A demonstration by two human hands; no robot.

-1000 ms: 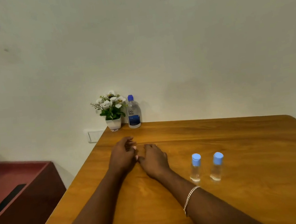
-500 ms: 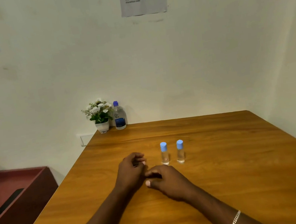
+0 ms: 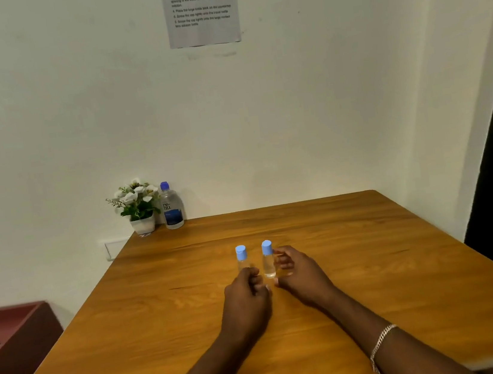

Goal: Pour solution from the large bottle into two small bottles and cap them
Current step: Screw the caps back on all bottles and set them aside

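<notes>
Blue-capped, the left bottle and right bottle stand mid-counter, the large bottle at its far left corner. At the left bottle's base the left fingers curl, grip unclear. The right fingers wait half-open beside the right bottle. The person should steady each low while uncapping.

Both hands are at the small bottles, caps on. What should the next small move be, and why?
Probably close the right hand on the right small bottle so its blue cap can be twisted off. It and the left small bottle are capped, so nothing can be poured yet; the right hand's fingers curve beside it, while the large bottle stands far back by the wall.
</notes>
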